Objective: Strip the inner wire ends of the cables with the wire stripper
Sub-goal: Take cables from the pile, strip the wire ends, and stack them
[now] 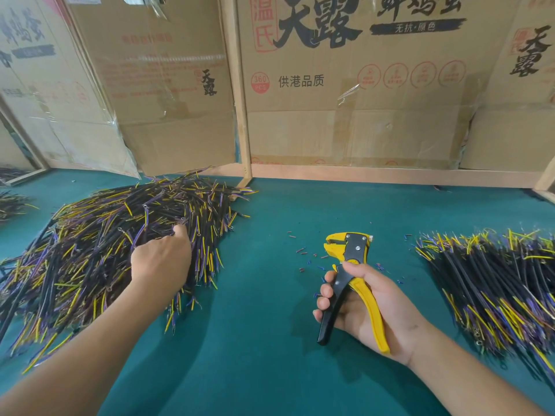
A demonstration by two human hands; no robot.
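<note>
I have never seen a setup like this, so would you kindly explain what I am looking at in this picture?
There is no machine here: a person wears a camera on the head, looking down at their own two hands. The right hand grips a yellow and black wire stripper. The left hand reaches into a big pile of cables with yellow and purple inner wires. A second cable pile lies on the right. Both piles rest on a green table, with small insulation scraps between them. Cardboard boxes stand behind.

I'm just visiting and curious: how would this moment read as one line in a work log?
left hand: reaching into cable pile | right hand: holds wire stripper, no wire in it | phase: fetching next cable
</note>
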